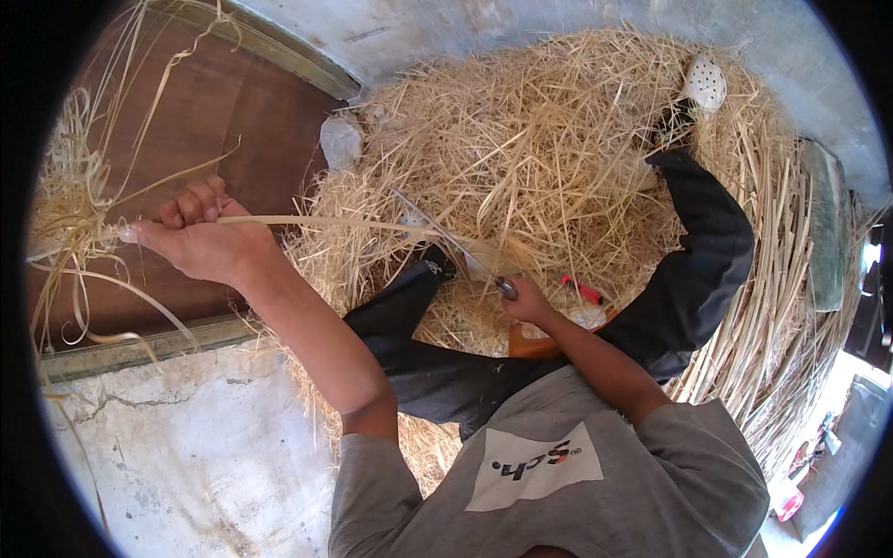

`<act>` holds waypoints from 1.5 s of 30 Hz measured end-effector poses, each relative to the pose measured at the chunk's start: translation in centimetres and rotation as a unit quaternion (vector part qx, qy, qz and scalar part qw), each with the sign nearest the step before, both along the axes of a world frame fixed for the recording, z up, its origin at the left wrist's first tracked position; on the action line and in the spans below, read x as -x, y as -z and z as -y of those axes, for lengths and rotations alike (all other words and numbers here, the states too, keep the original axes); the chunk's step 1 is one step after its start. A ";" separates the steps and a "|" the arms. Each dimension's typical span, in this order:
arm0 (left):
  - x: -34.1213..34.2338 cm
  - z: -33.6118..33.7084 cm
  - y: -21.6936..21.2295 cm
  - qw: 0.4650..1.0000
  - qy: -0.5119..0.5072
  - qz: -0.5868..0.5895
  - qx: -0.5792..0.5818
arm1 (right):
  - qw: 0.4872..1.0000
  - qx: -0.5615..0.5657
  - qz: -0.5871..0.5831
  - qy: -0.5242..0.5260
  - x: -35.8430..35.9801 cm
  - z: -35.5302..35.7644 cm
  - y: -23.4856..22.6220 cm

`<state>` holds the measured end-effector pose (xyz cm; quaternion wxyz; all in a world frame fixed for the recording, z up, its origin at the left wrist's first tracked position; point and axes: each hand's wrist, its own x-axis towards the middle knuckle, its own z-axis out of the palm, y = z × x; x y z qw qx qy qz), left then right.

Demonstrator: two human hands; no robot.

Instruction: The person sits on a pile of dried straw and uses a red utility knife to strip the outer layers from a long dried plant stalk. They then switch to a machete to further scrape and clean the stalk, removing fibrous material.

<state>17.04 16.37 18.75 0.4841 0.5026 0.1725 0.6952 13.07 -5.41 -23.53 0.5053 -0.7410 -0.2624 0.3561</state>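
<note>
A long, narrow bamboo strip (316,220) stretches sideways in front of me. My left hand (209,237) is closed round its left part, out at the end of my extended arm. Thin curled strands (74,223) hang in a tangle just beyond that thumb. Close to my lap, my right hand (530,301) grips the dark handle of a knife (446,237). Its long, slim blade points away and to the left, crossing the right end of the strip; whether the edge touches it I cannot tell.
Straw-like shavings (521,121) are heaped around my legs. A red-and-black tool (584,290) and an orange object (532,342) lie near my right forearm. Long split canes (763,279) are stacked at right. A brown door panel (214,102) and pale wall (205,446) flank the left.
</note>
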 end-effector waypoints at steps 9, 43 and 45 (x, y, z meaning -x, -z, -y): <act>0.6 -0.3 0.5 1.000 0.010 -0.015 -0.009 | 0.989 0.138 0.044 -0.023 0.6 1.1 5.5; 4.2 -2.6 1.2 0.995 -0.042 0.092 0.001 | 0.999 0.041 -0.026 -0.003 1.9 -3.9 -7.9; 4.6 -2.6 1.3 0.993 -0.027 0.117 0.007 | 0.999 -0.049 0.003 0.015 2.2 -5.2 -11.1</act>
